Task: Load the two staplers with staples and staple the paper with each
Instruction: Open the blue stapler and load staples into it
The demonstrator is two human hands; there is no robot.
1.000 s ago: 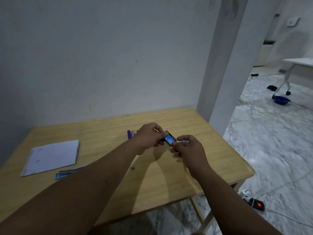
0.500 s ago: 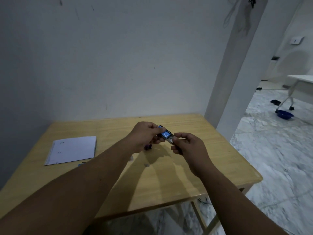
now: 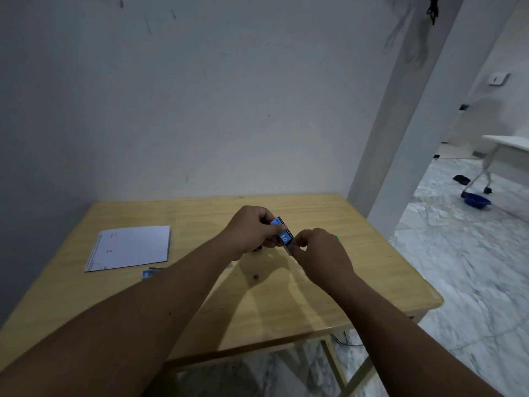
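1. Small blue staple box point(image 3: 282, 235), printed "10", held above the table between both hands.
2. Left hand point(image 3: 252, 232) clamped on the box, thumb on top and fingers curled beneath.
3. Right hand point(image 3: 317, 253) just right of the box, fingertips pinched together on a thin grey strip point(image 3: 287, 249) at the box's near end; probably staples or the inner tray, too small to tell.
4. Likely step: drawing staples out of the box. Best done with the left grip steady and a slow, straight pull, so the strip stays whole.
5. Something dark point(image 3: 257, 248) just under the left hand, mostly hidden; possibly a stapler. Neither stapler clearly visible.
6. White paper point(image 3: 130, 247) well to the left of the left hand, flat on the wooden table point(image 3: 286, 305).
7. Small blue item point(image 3: 147, 274) near the paper's front edge, beside the left forearm.
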